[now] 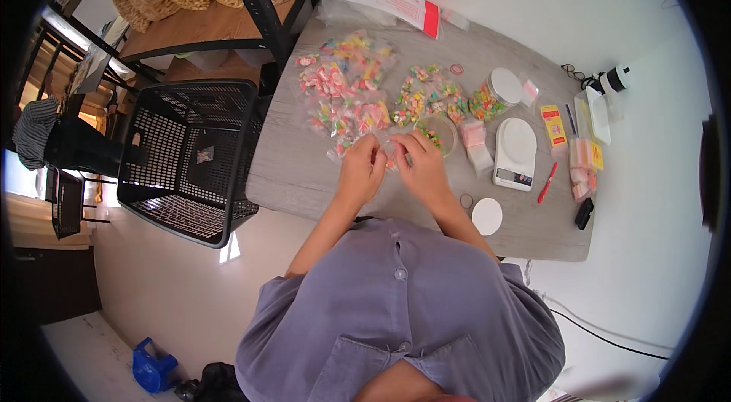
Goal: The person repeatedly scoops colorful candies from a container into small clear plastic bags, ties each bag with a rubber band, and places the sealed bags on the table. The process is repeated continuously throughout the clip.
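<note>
My left hand and my right hand meet over the front of the table. Between them, both sets of fingertips pinch a small clear plastic bag; some pink candy shows low in it, though the fingers hide much of it. Just beyond my right hand stands a round clear tub with a few colourful candies inside. Past my left hand lies a pile of clear bags of wrapped pink candies. More bags of small multicoloured candies rest beyond the tub.
Right of the tub are a candy jar, empty small bags, a white digital kitchen scale, a red pen and a white lid. A black plastic basket stands left of the table. Another person is farther left.
</note>
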A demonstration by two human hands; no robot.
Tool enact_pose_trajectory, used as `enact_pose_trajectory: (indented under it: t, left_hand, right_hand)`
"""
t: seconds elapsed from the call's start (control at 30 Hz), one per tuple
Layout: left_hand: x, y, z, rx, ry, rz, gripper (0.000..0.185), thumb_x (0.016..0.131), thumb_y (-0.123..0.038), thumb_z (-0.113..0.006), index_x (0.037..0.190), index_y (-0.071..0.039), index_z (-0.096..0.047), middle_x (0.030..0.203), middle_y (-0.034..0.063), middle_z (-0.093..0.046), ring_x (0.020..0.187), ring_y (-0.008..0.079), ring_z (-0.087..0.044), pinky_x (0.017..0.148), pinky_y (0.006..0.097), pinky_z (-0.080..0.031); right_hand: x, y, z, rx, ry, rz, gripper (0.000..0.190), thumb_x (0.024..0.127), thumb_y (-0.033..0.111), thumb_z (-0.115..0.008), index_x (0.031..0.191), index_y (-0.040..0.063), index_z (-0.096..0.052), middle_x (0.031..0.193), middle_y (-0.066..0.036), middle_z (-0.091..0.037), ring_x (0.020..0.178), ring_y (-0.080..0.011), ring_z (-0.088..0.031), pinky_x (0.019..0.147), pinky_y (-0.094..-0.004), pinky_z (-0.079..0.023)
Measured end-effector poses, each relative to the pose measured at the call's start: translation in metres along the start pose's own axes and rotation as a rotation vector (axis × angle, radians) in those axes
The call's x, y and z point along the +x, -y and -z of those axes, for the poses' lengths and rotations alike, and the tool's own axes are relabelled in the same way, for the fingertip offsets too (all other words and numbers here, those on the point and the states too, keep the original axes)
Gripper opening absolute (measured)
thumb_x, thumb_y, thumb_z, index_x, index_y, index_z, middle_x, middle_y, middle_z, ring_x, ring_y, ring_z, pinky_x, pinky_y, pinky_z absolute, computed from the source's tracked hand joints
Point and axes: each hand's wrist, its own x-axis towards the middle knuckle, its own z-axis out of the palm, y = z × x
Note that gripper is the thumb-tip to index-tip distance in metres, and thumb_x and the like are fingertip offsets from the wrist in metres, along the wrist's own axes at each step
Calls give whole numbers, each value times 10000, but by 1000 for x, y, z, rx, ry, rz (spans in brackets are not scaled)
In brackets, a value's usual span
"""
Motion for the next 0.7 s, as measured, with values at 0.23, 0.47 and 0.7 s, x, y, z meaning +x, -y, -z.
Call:
enact_pose_trajectory:
  t: [0.23,0.47,0.7]
  left_hand:
    - [9,-5,12,205,-121,-439,363,677,-140,-653,1003,-42,-524,967,130,-532,918,278,-501,828,410,-380]
    - [6,-1,17,256,122,-440,591,634,-223,-732,1143,-49,-486,1108,122,-512,1046,287,-460,933,414,-314]
    - [4,5,17,112,204,-260,535,662,-216,-730,1118,-52,-503,960,98,-529,882,257,-491,786,352,-395]
  right_hand:
    - [1,0,4,216,61,-215,204,760,7,-594,964,14,-599,829,-115,-591,714,-222,-603,632,-304,-492]
    - [-1,-9,10,511,202,-340,214,772,-14,-585,985,-4,-588,814,-72,-578,735,-114,-591,629,-246,-494]
    - [-2,-10,13,601,278,-475,192,798,-70,-559,977,-5,-585,835,-6,-530,730,-58,-512,617,-186,-429]
